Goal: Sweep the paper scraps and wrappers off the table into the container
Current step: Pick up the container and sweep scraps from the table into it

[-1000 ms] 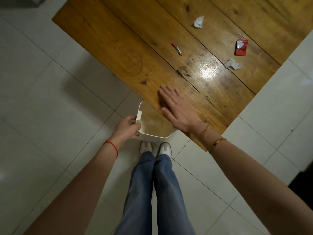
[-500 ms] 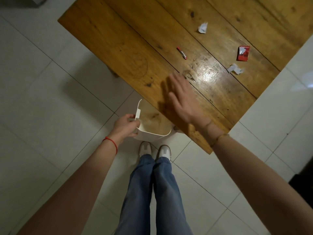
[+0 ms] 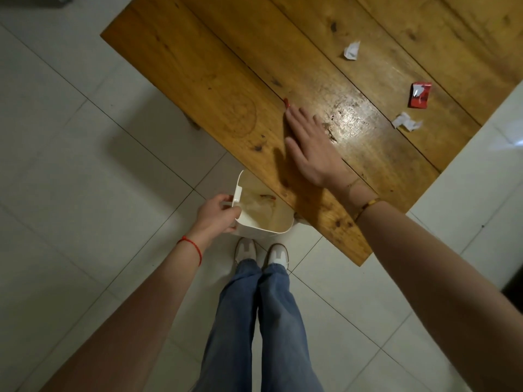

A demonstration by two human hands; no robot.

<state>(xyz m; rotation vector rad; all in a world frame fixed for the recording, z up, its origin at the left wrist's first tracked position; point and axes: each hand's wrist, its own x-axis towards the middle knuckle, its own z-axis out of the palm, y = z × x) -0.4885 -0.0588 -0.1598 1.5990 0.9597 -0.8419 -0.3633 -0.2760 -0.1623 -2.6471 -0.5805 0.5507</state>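
Observation:
My left hand (image 3: 216,212) grips the rim of a white container (image 3: 256,229), held just below the near edge of the wooden table (image 3: 198,77). Something small and reddish lies inside the container. My right hand (image 3: 310,145) lies flat and open on the tabletop, fingers together, fingertips touching a small red wrapper strip (image 3: 286,102) that is mostly hidden by them. Farther right on the table lie a white paper scrap (image 3: 351,50), a red wrapper (image 3: 419,95) and a crumpled white scrap (image 3: 406,123).
White floor tiles (image 3: 85,171) surround the table. My legs in blue jeans (image 3: 263,321) and white shoes stand directly below the container. The table's right corner ends near a white tiled area at right.
My right hand has slid away from the table's near edge toward the middle, reaching the small red strip. The container stays held at the edge in my left hand.

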